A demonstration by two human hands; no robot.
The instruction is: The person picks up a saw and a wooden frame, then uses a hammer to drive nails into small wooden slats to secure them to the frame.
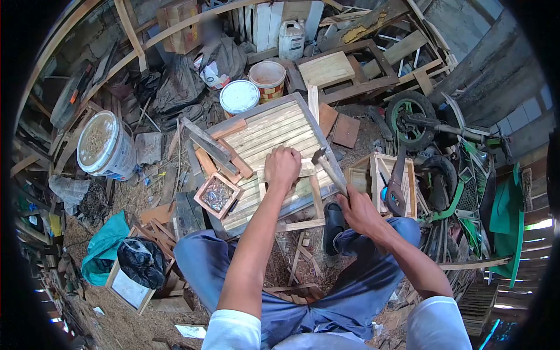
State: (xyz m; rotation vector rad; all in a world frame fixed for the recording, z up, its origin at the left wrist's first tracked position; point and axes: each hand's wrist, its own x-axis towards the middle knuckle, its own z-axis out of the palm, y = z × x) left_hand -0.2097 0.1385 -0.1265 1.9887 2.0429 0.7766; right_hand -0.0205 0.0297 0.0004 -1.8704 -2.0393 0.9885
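A small wooden frame (317, 198) lies on the slatted wooden tabletop (268, 128), partly over its near edge. My left hand (282, 168) is closed at the frame's far left corner and grips it; whatever else is under the fingers is hidden. In my right hand (360, 211) is a hammer (331, 172), held by its handle. The hammer head is just right of the frame's far right corner, close above the tabletop. Left of my left hand stands a square wooden box (217, 195) full of small metal pieces, probably nails.
Loose wood strips (219, 151) lie on the tabletop's left. To the right, a handsaw (396, 189) rests on a wooden crate (411, 181), with a green motorbike (464, 192) beyond. Paint buckets (239, 98) stand behind, and a larger white bucket (105, 146) is at left.
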